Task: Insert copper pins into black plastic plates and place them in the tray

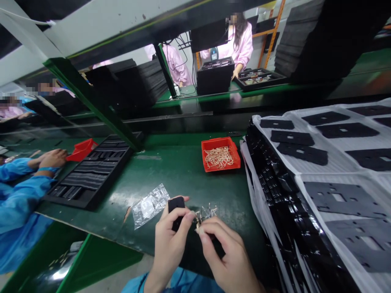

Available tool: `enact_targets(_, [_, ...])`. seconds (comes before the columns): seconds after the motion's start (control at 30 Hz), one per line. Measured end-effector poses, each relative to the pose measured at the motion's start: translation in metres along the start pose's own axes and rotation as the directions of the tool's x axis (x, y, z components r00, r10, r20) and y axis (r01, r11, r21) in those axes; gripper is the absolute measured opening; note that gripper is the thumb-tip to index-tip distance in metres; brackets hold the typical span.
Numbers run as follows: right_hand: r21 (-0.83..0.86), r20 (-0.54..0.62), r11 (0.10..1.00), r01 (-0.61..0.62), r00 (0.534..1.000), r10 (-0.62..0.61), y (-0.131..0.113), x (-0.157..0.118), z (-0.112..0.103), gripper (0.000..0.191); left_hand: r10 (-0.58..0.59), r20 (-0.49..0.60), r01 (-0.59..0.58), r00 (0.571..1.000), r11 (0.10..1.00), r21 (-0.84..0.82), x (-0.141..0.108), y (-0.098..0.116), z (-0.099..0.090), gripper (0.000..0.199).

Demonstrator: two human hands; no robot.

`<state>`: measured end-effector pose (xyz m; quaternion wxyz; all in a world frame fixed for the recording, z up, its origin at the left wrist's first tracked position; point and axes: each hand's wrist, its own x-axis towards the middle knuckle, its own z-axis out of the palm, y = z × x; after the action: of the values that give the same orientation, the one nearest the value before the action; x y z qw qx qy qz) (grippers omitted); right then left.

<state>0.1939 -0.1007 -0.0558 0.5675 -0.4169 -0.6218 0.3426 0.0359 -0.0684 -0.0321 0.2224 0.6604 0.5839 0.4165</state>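
My left hand (171, 238) is closed around a small black rectangular part (176, 202) with rounded corners, held above the green table (180, 162). Thumb and forefinger of my right hand (227, 248) pinch a tiny tan piece (198, 223) close to the left fingertips. Just beyond the fingers lie several small metallic and tan pieces (213, 211), too fine to make out well. A clear plastic bag (149, 206) lies flat to the left of my left hand. Farther back, a red bin (208, 167) holds a heap of thin tan pieces (220, 156).
At right stands a tall stack of black trays (284, 191) under white sheeting with flat black plates (345, 199). A black slotted tray (94, 191) lies left, beside a co-worker's blue sleeves (24, 183) and another red bin (81, 149). People in pink work behind.
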Motion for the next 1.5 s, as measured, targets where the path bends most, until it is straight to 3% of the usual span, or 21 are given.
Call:
enact_targets(0.2, [0.005,0.002,1.000,-0.011,1.000,0.011,-0.001,-0.001,0.000,0.019,0.038,-0.006,-0.038,0.999,0.999,0.002,0.001,0.003,-0.001,0.031])
enact_targets(0.4, [-0.038,-0.004,0.999,0.013,1.000,-0.013,0.003,0.002,0.000,0.019,0.097,0.040,-0.096,0.995,0.995,-0.016,-0.003,0.005,-0.005,0.015])
enact_targets(0.5, [-0.059,0.001,0.998,0.038,0.999,-0.038,0.001,-0.002,0.000,0.019,0.052,-0.090,-0.055,0.995,0.998,-0.027,-0.001,-0.002,-0.008,0.018])
enact_targets(0.57, [-0.071,-0.050,0.996,0.062,0.997,-0.066,-0.008,-0.004,-0.001,0.020,0.040,-0.263,-0.053,0.964,0.998,-0.043,0.007,-0.011,-0.015,0.018])
enact_targets(0.63, [-0.110,-0.151,0.989,0.102,0.981,-0.118,-0.020,0.003,-0.006,0.022,0.057,-0.426,-0.098,0.903,0.992,-0.075,0.020,-0.017,-0.024,0.022])
enact_targets(0.73, [-0.189,-0.304,0.973,0.132,0.934,-0.186,-0.029,0.038,-0.015,0.021,0.117,-0.576,-0.211,0.809,0.972,-0.100,0.041,-0.019,-0.038,0.026])
enact_targets(0.77, [-0.177,-0.368,0.981,0.084,0.918,-0.145,-0.027,0.054,-0.018,0.014,0.142,-0.601,-0.245,0.787,0.965,-0.093,0.046,-0.017,-0.042,0.026])
enact_targets(0.8, [-0.127,-0.419,0.989,-0.074,0.908,0.014,-0.023,0.070,-0.021,0.009,0.171,-0.614,-0.274,0.771,0.958,-0.078,0.050,-0.015,-0.045,0.026])
enact_targets(0.83, [-0.062,-0.446,0.960,-0.272,0.868,0.218,-0.017,0.084,-0.023,0.009,0.205,-0.617,-0.302,0.760,0.952,-0.054,0.053,-0.012,-0.047,0.029])
enact_targets(0.9, [0.000,-0.406,0.920,-0.391,0.841,0.357,-0.004,0.101,-0.024,0.027,0.285,-0.610,-0.354,0.740,0.935,0.007,0.055,-0.007,-0.048,0.041])
enact_targets(0.97, [0.064,-0.309,0.894,-0.443,0.843,0.440,0.003,0.096,-0.020,0.044,0.367,-0.588,-0.404,0.721,0.912,0.074,0.054,-0.006,-0.045,0.052])
enact_targets(1.03, [0.145,-0.147,0.867,-0.477,0.856,0.496,0.003,0.074,-0.012,0.057,0.444,-0.563,-0.457,0.697,0.880,0.128,0.053,-0.007,-0.040,0.064])
enact_targets(1.07, [0.228,0.000,0.826,-0.516,0.848,0.530,0.001,0.060,-0.006,0.062,0.480,-0.552,-0.486,0.682,0.861,0.149,0.052,-0.008,-0.036,0.071])
enact_targets(1.1, [0.374,0.172,0.722,-0.582,0.808,0.563,-0.002,0.047,0.000,0.068,0.511,-0.543,-0.513,0.667,0.843,0.164,0.052,-0.010,-0.033,0.078])
enact_targets(1.17, [0.565,0.387,0.493,-0.661,0.741,0.549,-0.007,0.027,0.012,0.074,0.559,-0.532,-0.558,0.636,0.809,0.184,0.052,-0.014,-0.027,0.086])
enact_targets(1.2, [0.626,0.447,0.391,-0.675,0.721,0.529,-0.009,0.021,0.017,0.074,0.580,-0.530,-0.580,0.618,0.792,0.191,0.052,-0.015,-0.024,0.086])
enact_targets(1.27, [0.688,0.490,0.289,-0.666,0.719,0.493,-0.012,0.016,0.026,0.069,0.616,-0.525,-0.621,0.587,0.759,0.196,0.050,-0.018,-0.021,0.080])
enact_targets(1.33, [0.727,0.481,0.256,-0.637,0.739,0.472,-0.016,0.018,0.029,0.059,0.613,-0.507,-0.645,0.607,0.752,0.137,0.046,-0.018,-0.021,0.074])
enact_targets(1.43, [0.775,0.339,0.313,-0.548,0.780,0.526,-0.023,0.023,0.023,0.050,0.530,-0.384,-0.588,0.756,0.808,-0.041,0.037,-0.011,-0.026,0.066])
enact_targets(1.5, [0.777,0.129,0.438,-0.453,0.795,0.593,-0.025,0.025,0.014,0.050,0.458,-0.257,-0.501,0.851,0.855,-0.132,0.030,-0.003,-0.028,0.063])
